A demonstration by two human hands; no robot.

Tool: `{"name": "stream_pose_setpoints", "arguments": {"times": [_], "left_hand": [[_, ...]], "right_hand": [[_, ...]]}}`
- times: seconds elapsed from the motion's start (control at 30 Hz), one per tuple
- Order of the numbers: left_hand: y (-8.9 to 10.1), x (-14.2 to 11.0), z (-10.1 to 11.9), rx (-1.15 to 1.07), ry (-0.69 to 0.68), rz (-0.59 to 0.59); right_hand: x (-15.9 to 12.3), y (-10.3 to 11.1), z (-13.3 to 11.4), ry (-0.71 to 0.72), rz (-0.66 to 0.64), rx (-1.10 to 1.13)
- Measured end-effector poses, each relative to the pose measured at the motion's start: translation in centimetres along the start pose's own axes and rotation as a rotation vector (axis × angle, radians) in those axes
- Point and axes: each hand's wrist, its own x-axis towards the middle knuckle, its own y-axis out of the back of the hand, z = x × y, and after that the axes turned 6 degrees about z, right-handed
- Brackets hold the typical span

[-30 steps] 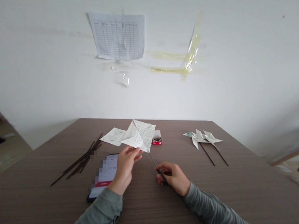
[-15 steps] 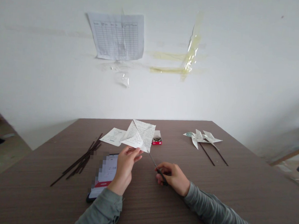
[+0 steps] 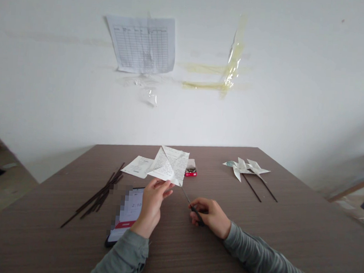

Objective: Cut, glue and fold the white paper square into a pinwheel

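Observation:
My left hand pinches the near corner of a creased square of printed paper and holds it up above the table. My right hand is closed around the dark handles of a pair of scissors, whose blades point up-left to the paper's lower corner. A phone with a lit screen lies under my left wrist.
A bundle of thin dark sticks lies to the left. Another printed sheet and a small red box of pins sit behind the held paper. Two finished paper pinwheels on sticks lie at the right of the brown table.

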Motion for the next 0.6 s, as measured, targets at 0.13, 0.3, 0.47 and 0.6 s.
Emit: {"name": "stream_pose_setpoints", "arguments": {"times": [0.13, 0.3, 0.47, 0.6], "left_hand": [[0.01, 0.03, 0.04, 0.007, 0.007, 0.006], [-0.06, 0.02, 0.03, 0.005, 0.01, 0.008], [-0.06, -0.01, -0.02, -0.028, 0.021, 0.014], [0.08, 0.06, -0.02, -0.022, 0.016, 0.0]], "right_hand": [[0.0, 0.06, -0.07, -0.012, -0.001, 0.002], [0.06, 0.05, -0.09, -0.012, 0.002, -0.007], [0.06, -0.08, 0.04, -0.008, -0.001, 0.007], [0.03, -0.13, 0.09, -0.014, 0.004, 0.001]]}}
